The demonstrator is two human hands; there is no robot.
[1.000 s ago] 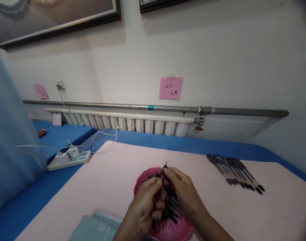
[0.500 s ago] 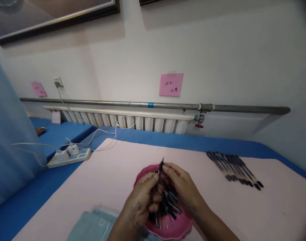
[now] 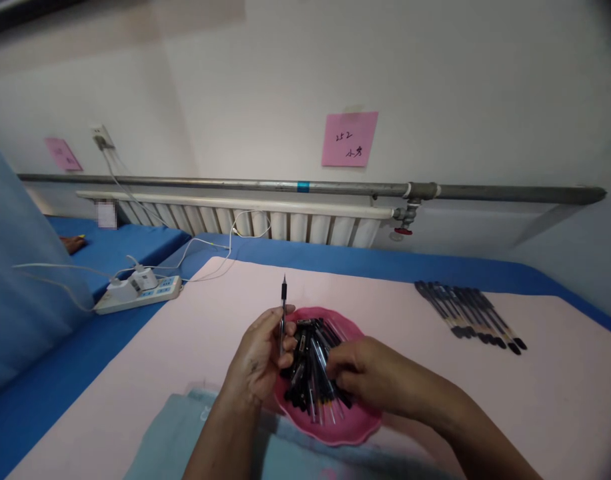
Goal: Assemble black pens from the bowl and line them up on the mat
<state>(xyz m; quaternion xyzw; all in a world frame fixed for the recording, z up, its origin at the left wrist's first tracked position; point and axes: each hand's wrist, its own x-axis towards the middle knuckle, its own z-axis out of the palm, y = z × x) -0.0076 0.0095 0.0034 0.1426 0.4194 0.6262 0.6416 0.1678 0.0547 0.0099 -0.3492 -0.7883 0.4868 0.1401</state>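
Pen (image 3: 284, 291): nearly upright in your left hand (image 3: 259, 350), tip up, at the left edge of the bowl (image 3: 355, 430). It should be light and stiff, maybe slippery on its clear barrel; the dark grip is the safer hold, and the thin tip needs care.
Left hand: your fingers grasp the barrel below the grip.
Right hand (image 3: 363, 370): your fingers bend at the pen parts (image 3: 315, 360) in the bowl; whether they pinch one, I cannot tell.
Row of pens (image 3: 460, 305): far right, on the mat (image 3: 395, 300).
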